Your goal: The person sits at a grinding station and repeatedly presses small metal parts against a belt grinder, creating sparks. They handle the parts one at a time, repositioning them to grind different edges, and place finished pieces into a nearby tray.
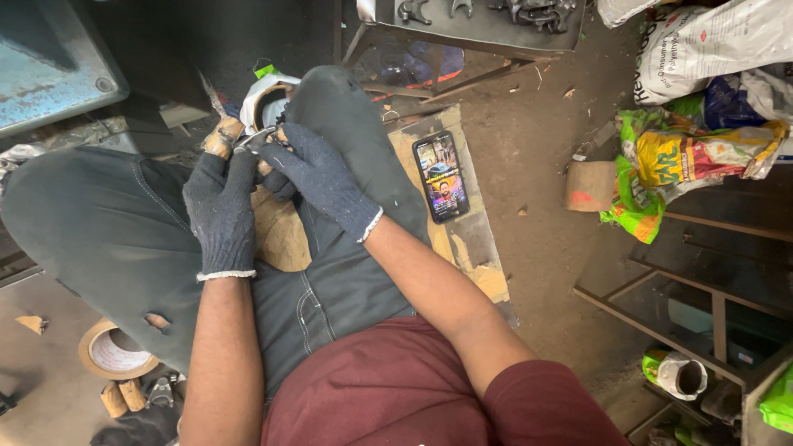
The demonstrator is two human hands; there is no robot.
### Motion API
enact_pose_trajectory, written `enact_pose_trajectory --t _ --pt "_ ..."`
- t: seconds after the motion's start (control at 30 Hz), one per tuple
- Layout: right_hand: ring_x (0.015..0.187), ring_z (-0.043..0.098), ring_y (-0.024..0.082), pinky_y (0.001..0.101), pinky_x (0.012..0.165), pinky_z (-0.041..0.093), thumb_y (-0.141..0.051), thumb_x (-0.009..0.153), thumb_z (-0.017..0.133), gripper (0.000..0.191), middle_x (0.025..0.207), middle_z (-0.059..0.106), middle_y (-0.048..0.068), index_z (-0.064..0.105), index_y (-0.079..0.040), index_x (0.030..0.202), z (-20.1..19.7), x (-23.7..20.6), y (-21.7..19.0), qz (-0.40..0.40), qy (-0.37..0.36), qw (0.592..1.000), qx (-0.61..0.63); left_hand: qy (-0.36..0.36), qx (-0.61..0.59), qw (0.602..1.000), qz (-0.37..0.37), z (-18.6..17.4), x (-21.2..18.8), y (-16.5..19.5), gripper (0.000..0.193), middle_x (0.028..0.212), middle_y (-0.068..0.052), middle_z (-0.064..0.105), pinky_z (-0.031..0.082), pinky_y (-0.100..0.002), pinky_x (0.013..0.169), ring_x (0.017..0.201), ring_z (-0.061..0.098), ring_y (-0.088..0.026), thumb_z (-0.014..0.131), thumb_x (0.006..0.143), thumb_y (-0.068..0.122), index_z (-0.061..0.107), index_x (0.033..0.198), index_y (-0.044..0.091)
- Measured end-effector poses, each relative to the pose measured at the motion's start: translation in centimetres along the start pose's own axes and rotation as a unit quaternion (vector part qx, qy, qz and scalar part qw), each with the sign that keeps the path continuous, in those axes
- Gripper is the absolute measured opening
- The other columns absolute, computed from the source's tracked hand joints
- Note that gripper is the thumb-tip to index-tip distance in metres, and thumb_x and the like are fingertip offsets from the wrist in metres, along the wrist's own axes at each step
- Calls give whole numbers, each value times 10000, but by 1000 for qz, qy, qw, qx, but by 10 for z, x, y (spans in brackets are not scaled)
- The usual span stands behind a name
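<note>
A: Okay, nearest first?
B: Maroon shirt (pixel 388 388) at bottom, grey trousers (pixel 107 239), legs crossed, seated on the floor (pixel 545 165).

A: Left side, low down?
B: Roll of brown tape (pixel 116 351) on the floor by the knee, two short wooden handles (pixel 122 398) just beside it.

A: Hands?
B: Both in dark knit gloves. Left hand (pixel 221 216) raised above the lap, fingers curled shut around a small metal tool (pixel 252 139) with a wood-coloured handle (pixel 221 135). Right hand (pixel 318 175) crossing over from the right, fingers closed on the same tool, touching the left hand. Exact grip on the metal part hard to tell, too small.

A: Where's the tool, then?
B: Between the two hands, over the lap, just in front of the right knee.

A: Behind the hands?
B: White roll with brown inside (pixel 263 103), partly hidden by the knee.

A: Right of the leg?
B: Phone (pixel 441 176), screen lit, lying flat on a tan board (pixel 475 248) beside the thigh.

A: Farther out?
B: Cardboard piece (pixel 591 186), bright green and yellow bags (pixel 686 161), white sack (pixel 710 41) top right. Metal frame shelf (pixel 702 306) at right edge. Blue metal machine (pixel 49 58) top left. Dark tray of metal parts (pixel 479 21) at top.
</note>
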State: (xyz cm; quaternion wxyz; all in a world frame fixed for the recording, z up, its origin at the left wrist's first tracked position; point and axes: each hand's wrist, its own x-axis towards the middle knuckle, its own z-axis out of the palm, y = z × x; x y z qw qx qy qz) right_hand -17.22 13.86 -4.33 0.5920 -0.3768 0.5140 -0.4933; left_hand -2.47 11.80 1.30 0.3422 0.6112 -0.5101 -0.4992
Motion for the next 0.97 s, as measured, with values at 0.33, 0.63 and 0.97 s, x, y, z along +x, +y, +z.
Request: enact_pose_trajectory --t 0.33,0.63,0.97 --pt "783 607 66 256 674 531 -186 1030 633 216 907 688 21 642 -17 1165 -1 -1 2 26 11 1000 13 1 -8 999 31 1 1 -3 329 1046 -45 768 547 -268 820 895 683 -70 676 1027 174 697 1321 27" --pt "825 606 63 252 706 542 -179 1038 637 223 947 692 33 649 -11 1184 0 -1 1 0 22 999 -36 -2 -4 1000 15 1 -1 7 356 1012 -34 762 536 -263 786 843 655 -60 666 1023 205 696 1340 44" --pt "869 627 75 266 763 551 -197 1032 645 242 971 706 38 645 -11 1187 -2 -1 3 -2 15 999 -35 6 16 999 -28 2 1 2 350 931 -49 752 534 -269 742 791 659 -72 671 1006 233 720 1297 45"
